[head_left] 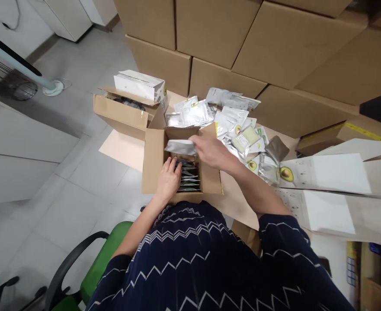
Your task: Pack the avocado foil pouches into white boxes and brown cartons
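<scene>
My right hand is closed on one end of a pale silver pouch, which it holds over an open cardboard box. Inside that box, flat packets stand on edge in a row, filling the part nearest me. My left hand reaches over the box's left side, its fingers slightly apart and resting against the packets; the fingertips are partly hidden among them. Right behind the box, a loose pile of silver pouches lies on the table, some printed with an avocado.
Left of the pile stand another open carton with dark contents and a white box. Large stacked cartons form a wall behind the table. White avocado-printed cartons lie at right. A green chair stands at lower left.
</scene>
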### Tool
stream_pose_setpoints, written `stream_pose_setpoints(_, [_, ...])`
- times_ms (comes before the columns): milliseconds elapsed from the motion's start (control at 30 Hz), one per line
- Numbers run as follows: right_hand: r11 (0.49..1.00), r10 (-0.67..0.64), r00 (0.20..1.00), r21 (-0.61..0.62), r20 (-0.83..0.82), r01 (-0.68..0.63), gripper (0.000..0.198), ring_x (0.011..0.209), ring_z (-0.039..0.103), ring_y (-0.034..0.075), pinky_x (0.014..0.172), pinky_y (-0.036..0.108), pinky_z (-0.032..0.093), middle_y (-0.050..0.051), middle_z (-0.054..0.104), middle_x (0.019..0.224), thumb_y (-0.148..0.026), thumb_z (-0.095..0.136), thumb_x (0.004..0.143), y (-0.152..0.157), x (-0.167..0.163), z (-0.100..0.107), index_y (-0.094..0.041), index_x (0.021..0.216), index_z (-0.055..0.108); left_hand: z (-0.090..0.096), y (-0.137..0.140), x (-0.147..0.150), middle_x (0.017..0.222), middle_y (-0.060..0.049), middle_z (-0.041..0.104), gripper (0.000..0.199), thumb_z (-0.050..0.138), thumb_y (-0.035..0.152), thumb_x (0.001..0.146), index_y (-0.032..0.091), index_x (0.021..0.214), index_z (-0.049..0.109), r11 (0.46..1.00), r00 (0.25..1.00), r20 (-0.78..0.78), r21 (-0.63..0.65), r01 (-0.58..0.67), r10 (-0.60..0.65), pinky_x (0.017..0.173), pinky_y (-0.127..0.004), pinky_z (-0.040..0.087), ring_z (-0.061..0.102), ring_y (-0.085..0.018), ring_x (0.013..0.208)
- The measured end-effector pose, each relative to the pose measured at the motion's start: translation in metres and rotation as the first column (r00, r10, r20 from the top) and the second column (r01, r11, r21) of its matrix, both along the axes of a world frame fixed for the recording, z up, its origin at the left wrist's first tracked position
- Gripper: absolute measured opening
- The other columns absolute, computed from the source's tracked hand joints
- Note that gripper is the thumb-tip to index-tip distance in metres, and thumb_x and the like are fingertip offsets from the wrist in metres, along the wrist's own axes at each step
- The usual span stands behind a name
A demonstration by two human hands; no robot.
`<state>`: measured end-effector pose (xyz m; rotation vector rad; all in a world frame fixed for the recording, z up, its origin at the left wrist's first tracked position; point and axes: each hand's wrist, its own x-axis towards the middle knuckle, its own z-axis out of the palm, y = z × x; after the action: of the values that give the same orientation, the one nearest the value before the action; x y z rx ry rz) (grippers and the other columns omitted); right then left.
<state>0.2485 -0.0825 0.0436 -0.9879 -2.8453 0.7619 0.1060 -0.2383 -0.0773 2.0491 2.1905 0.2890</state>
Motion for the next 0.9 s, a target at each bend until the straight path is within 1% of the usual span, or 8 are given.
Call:
stream_pose_setpoints(67, [0.996,0.092,0.98,-0.01,0.176,-0.092,0.029,0.09,0.066,0.023,0.067,0.027,0.039,0.013,0.072,0.106,-0.013,0.041,0.093,0.005,-0.023,-0.014,-0.017,0.116,0.059,0.001,0.001,0.001,0.148,-0.019,0.05,0.042,0.038,0.018,0.098,0.009,0.134,0.059,1.0,1.0,0.004,0.001,-0.006,0.006,0.117,-0.052,0.038,0.036,-0.033,0.145])
stream_pose_setpoints(133, [0.987,0.159,0.946,-0.057,0.282,-0.149,0.03,0.09,0.067,0.023,0.065,0.027,0.038,0.016,0.072,0.109,-0.012,0.044,0.091,0.013,-0.04,-0.032,-0.016,0.118,0.059,0.002,0.001,0.001,0.147,-0.02,0.051,0.043,0.037,0.019,0.099,0.006,0.134,0.059,1.0,1.0,0.01,-0.005,-0.01,0.01,0.118,-0.051,0.037,0.038,-0.033,0.145])
stream_pose_setpoints(233, [0.972,0.226,0.91,-0.139,0.347,-0.189,0.033,0.092,0.068,0.023,0.064,0.026,0.039,0.018,0.071,0.114,-0.013,0.048,0.09,0.026,-0.055,-0.058,-0.013,0.121,0.059,0.002,0.002,0.002,0.147,-0.02,0.051,0.044,0.036,0.02,0.1,0.004,0.135,0.057,1.0,1.0,0.01,-0.004,-0.007,0.007,0.119,-0.049,0.036,0.039,-0.033,0.144])
stream_pose_setpoints(333, [0.959,0.269,0.875,-0.202,0.403,-0.201,0.036,0.098,0.069,0.024,0.066,0.025,0.041,0.018,0.07,0.118,-0.015,0.049,0.091,0.032,-0.063,-0.074,-0.01,0.126,0.059,0.001,0.002,0.002,0.147,-0.02,0.051,0.046,0.034,0.022,0.101,0.002,0.138,0.054,1.0,1.0,-0.001,-0.002,-0.006,0.006,0.118,-0.048,0.037,0.04,-0.033,0.143])
stream_pose_setpoints(567, [0.922,0.383,0.765,-0.271,0.518,-0.278,0.037,0.111,0.067,0.027,0.08,0.028,0.048,0.022,0.067,0.126,-0.014,0.046,0.094,0.021,-0.071,-0.076,-0.005,0.126,0.063,0.004,0.01,0.002,0.148,-0.023,0.049,0.048,0.034,0.02,0.1,0.0,0.14,0.05,0.999,0.999,0.016,-0.02,-0.045,0.045,0.117,-0.049,0.038,0.042,-0.032,0.142])
stream_pose_setpoints(700, [0.928,0.371,0.723,-0.259,0.583,-0.267,0.037,0.114,0.066,0.03,0.086,0.034,0.051,0.023,0.068,0.122,-0.017,0.045,0.095,0.017,-0.07,-0.077,-0.006,0.121,0.068,0.003,0.018,0.0,0.152,-0.022,0.045,0.05,0.033,0.009,0.094,0.0,0.142,0.048,0.998,0.999,-0.007,-0.035,-0.052,0.051,0.118,-0.049,0.035,0.037,-0.032,0.145])
stream_pose_setpoints(800, [0.923,0.384,0.711,-0.237,0.589,-0.302,0.038,0.114,0.067,0.03,0.087,0.033,0.051,0.025,0.069,0.12,-0.016,0.045,0.095,0.017,-0.07,-0.08,-0.002,0.12,0.069,0.0,0.026,-0.002,0.148,-0.02,0.05,0.05,0.033,0.007,0.093,0.001,0.139,0.051,0.998,0.999,-0.039,-0.057,-0.038,0.036,0.118,-0.049,0.034,0.039,-0.033,0.144])
stream_pose_setpoints(900, [0.925,0.38,0.734,-0.214,0.562,-0.315,0.037,0.112,0.068,0.029,0.087,0.031,0.051,0.026,0.069,0.118,-0.018,0.045,0.096,0.019,-0.068,-0.079,-0.001,0.116,0.071,-0.003,0.031,-0.004,0.142,-0.021,0.056,0.048,0.035,0.01,0.093,0.001,0.137,0.053,0.997,0.998,-0.062,-0.074,-0.013,0.009,0.116,-0.047,0.037,0.045,-0.032,0.139])
